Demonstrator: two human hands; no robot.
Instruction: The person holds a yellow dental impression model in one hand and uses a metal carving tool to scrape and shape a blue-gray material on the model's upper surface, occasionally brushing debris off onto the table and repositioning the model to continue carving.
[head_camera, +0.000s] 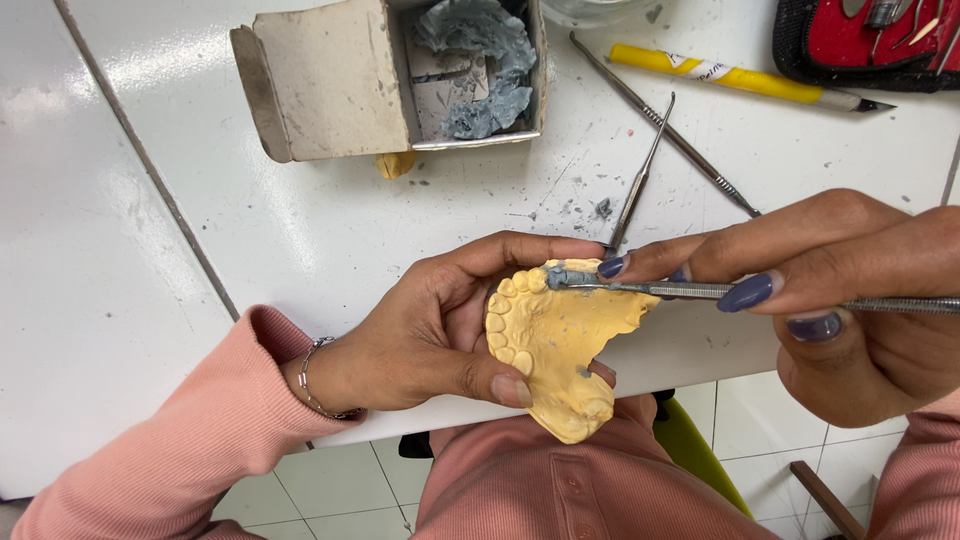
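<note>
While the left hand (430, 335) is cradling a yellow plaster dental cast with a row of moulded teeth (560, 345), fingers closed around its curved edge and thumb pressing its lower side, the right hand (850, 300) is pinching a slim steel carving instrument (700, 291) between thumb and fingers; its tip is touching a small lump of grey wax (568, 275) sitting on the front teeth of the cast; the step in hand appears to be shaping or spreading that wax along the arch. The next move probably calls for a steady, light stroke of the tip, with the cast kept from tilting; too much pressure could chip the plaster.

The cast is being held just off the near edge of the white desk (330, 220), above the person's lap, between both hands; further back on the desk are lying an open cardboard box holding grey wax pieces (470, 70), two more steel instruments (640, 180) and a yellow-handled knife (740, 80).
</note>
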